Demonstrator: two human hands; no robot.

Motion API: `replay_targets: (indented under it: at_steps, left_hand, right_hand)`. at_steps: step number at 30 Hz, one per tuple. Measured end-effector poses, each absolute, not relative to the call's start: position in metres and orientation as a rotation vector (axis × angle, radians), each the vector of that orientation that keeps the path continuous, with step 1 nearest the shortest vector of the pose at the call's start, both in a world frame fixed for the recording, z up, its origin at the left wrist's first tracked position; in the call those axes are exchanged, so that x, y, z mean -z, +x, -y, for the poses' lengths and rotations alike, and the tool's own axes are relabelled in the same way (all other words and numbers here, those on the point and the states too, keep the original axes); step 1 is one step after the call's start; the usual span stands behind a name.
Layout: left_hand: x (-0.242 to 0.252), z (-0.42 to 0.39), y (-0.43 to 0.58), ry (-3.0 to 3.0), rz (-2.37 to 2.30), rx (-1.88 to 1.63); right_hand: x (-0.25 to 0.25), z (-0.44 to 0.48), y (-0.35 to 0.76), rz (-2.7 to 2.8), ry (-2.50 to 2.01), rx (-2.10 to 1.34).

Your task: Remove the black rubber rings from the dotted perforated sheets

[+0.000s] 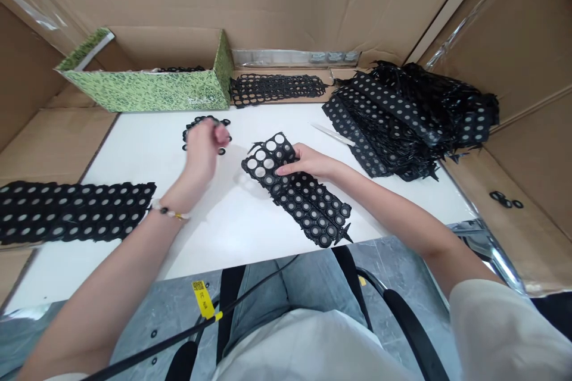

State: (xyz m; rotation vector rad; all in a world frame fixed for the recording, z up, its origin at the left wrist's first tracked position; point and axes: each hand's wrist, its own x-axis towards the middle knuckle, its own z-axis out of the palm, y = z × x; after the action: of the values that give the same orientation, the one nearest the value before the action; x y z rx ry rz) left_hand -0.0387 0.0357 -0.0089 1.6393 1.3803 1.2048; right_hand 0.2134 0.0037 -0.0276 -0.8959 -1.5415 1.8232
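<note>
My right hand (pixel 308 162) grips a black rubber sheet of moulded rings (pixel 313 205) near its upper end, thumb on top. Several holes at that upper end are open and show white through them, while the others have grey centres. My left hand (pixel 208 146) is over a cluster of loose black rubber rings (pixel 201 122) on the white table (pixel 214 232). It is blurred and its fingers are curled out of sight, so I cannot see if it holds anything. A single ring (pixel 221 152) lies just beside it.
Another ringed sheet (pixel 75 211) lies at the left. A green patterned box (pixel 156 90) stands at the back, beside an open-holed black sheet (pixel 277 88). A heap of black sheets (pixel 402 116) fills the back right, with a white pen-like tool (pixel 333 133) against it. Loose rings (pixel 504 199) lie on cardboard.
</note>
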Motion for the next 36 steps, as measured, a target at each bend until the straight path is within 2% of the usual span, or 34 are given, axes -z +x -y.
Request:
replay_targets:
  at_steps: [2,5,8,12,17,23,28,32,36]
  left_hand:
    - [0.008,-0.048,-0.057,1.702,-1.634,-1.353]
    - [0.012,-0.051,-0.074,2.059,-2.039,-1.103]
    - [0.014,-0.042,-0.071,2.167,-2.112,-0.954]
    - [0.003,-0.024,-0.048,2.252,-1.898,-1.112]
    - [-0.006,-0.001,-0.024,2.543,-1.309,-0.667]
    - [0.003,0.001,-0.016,2.48,-1.047,-0.449]
    - [0.004,-0.004,-0.016,2.355,-1.158,-0.548]
    - [0.004,-0.022,-0.036,1.978,-1.52,-1.06]
    - [0.009,-0.038,-0.058,2.011,-1.939,-1.06]
  right_hand:
    - [0.026,-0.002,0.212,1.518,-0.921,-1.792]
    - [0.025,-0.002,0.21,1.436,-0.944,-1.763]
    - [0.026,-0.003,0.208,1.349,-1.006,-1.765]
    - [0.029,-0.005,0.204,1.394,-1.045,-1.713]
    - [0.033,-0.009,0.201,1.673,-0.882,-1.533]
    - [0.036,-0.01,0.202,1.842,-0.801,-1.488]
    - [0.036,-0.009,0.202,1.791,-0.89,-1.498]
    - [0.033,-0.007,0.204,1.711,-0.977,-1.567]
    - [0.031,-0.004,0.203,1.661,-1.04,-1.562]
